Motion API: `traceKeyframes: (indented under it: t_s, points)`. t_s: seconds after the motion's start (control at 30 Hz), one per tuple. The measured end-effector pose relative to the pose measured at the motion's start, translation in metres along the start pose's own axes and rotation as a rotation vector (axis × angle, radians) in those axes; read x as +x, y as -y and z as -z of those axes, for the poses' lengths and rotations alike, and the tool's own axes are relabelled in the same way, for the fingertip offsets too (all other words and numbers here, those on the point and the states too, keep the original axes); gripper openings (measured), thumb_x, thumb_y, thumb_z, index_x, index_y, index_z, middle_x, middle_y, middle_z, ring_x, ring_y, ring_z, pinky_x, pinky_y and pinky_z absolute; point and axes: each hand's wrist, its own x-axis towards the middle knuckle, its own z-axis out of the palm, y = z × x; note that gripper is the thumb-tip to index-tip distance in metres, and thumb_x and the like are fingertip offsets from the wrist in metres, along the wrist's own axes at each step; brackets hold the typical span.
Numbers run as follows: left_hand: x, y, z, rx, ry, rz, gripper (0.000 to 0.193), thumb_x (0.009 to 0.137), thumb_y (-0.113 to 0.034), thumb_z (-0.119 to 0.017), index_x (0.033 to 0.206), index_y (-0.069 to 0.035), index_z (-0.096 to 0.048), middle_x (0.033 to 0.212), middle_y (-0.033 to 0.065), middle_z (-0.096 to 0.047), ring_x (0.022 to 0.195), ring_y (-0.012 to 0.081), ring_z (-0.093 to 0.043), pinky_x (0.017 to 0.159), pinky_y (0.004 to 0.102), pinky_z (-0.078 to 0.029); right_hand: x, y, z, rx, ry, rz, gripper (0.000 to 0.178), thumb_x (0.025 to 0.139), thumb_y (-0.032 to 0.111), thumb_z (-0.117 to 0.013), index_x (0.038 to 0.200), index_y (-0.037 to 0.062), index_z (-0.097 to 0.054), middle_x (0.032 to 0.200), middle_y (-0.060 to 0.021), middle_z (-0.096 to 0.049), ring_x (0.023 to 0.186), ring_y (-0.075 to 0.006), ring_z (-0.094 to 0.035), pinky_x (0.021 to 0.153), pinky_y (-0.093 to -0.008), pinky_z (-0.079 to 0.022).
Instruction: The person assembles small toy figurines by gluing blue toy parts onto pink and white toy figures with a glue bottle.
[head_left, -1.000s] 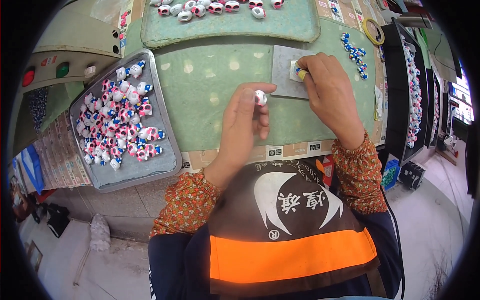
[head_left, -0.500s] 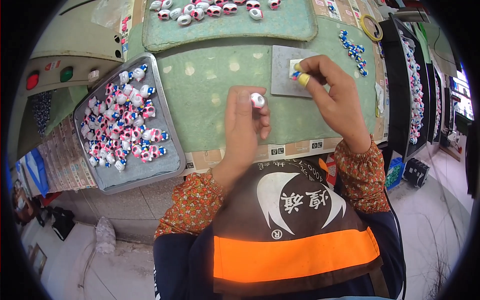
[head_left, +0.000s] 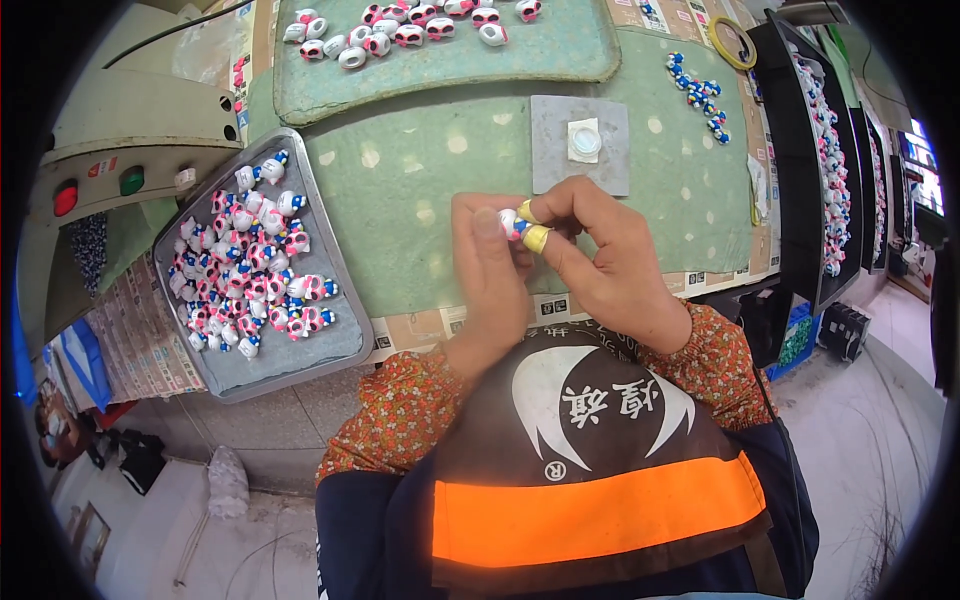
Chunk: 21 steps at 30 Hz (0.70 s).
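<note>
My left hand (head_left: 490, 280) pinches a small white figurine head (head_left: 507, 219) between thumb and fingers. My right hand (head_left: 615, 265), with yellow finger covers on thumb and index finger, grips a small blue figurine body (head_left: 521, 229) against the head's open end. The fingers partly hide both pieces. Beyond the right hand lies a grey square plate (head_left: 555, 175), bearing a white pad with a small round dish (head_left: 584, 141). Several loose blue bodies (head_left: 703, 92) lie farther right on the green mat (head_left: 420, 200).
A metal tray (head_left: 345, 320) at the left holds many joined figurines. Across the far side, a greenish tray (head_left: 450, 85) carries white-and-pink heads. A roll of yellow tape (head_left: 733, 42) and black bins (head_left: 790, 180) of figurines stand right. A machine with buttons (head_left: 131, 180) stands left.
My right hand has come from the dish back toward me and left, bringing the blue body to the head. My left hand has turned the head toward it.
</note>
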Motion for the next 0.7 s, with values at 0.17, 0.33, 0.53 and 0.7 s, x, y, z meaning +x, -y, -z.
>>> traceKeyframes:
  t_s: [0.17,0.33,0.53,0.7]
  points:
    - [0.0,0.002,-0.004,0.098,-0.02,-0.13,0.042,0.11,-0.043,-0.029,0.105,-0.005,-0.047,0.086,0.0006,-0.051,0.07,0.0032,-0.043,0.06,0.0184,-0.037,-0.006,-0.014,-0.012,0.033,-0.058,0.085,0.013,0.084,-0.002,-0.063,0.096,-0.0012,-0.059,0.086,-0.0148,-0.06,0.076,-0.029,-0.061,0.068,-0.0369,-0.05]
    - [0.001,-0.001,-0.009,0.036,-0.014,-0.155,0.042,0.111,-0.039,-0.026,0.103,-0.004,-0.048,0.089,0.0024,-0.051,0.078,0.006,-0.045,0.069,0.0224,-0.041,-0.007,-0.026,-0.026,0.107,-0.137,0.173,0.016,0.082,-0.006,-0.064,0.095,-0.0013,-0.057,0.088,-0.0144,-0.057,0.08,-0.0298,-0.059,0.071,-0.0365,-0.048]
    - [0.002,0.004,-0.003,0.155,-0.008,-0.217,0.039,0.111,-0.039,-0.027,0.105,-0.005,-0.047,0.088,0.0023,-0.051,0.077,0.0057,-0.045,0.068,0.0226,-0.041,-0.004,-0.032,-0.023,0.14,-0.129,0.191,0.016,0.083,-0.005,-0.063,0.098,-0.0014,-0.057,0.089,-0.0128,-0.057,0.082,-0.0261,-0.059,0.074,-0.0346,-0.048]
    - [0.002,-0.008,0.006,-0.082,0.133,0.044,0.032,0.11,-0.037,-0.036,0.116,-0.008,-0.046,0.092,0.0016,-0.051,0.077,0.0056,-0.046,0.067,0.0216,-0.043,-0.005,-0.032,-0.01,0.376,-0.066,-0.015,0.016,0.089,-0.001,-0.064,0.103,-0.0002,-0.057,0.094,-0.0065,-0.061,0.089,-0.0132,-0.059,0.078,-0.0298,-0.049]
